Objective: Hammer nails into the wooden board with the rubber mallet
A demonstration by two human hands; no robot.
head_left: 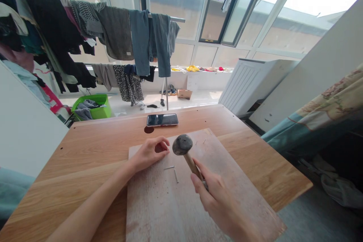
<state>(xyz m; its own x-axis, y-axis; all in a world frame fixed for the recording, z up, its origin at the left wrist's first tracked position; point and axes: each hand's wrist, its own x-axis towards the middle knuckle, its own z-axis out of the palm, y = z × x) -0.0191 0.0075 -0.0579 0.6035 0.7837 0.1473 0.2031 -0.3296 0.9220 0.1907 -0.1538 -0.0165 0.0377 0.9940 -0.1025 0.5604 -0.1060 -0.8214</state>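
My right hand [211, 193] is closed around the wooden handle of a hammer [183, 145], its dark, rounded head raised above the board. My left hand [150, 154] rests at the board's far left part, thumb and forefinger pinched together; whatever is between the tips is too small to make out. Under both hands lies a worn, pale wooden board [153, 215]. One loose nail [169, 167] lies on it just below my left fingertips, and a second nail [176, 176] lies beside that one. Two small nails [204, 141] show near the far right part of the board.
The board lies on a wood-grain table [93, 147]. Beyond it, a phone [162, 120] sits beside a round hole [149, 129] in the tabletop. Laundry hangs on a rack [178, 19] behind, above a green basket [102, 109]. A white ribbed appliance [238, 83] stands at the right.
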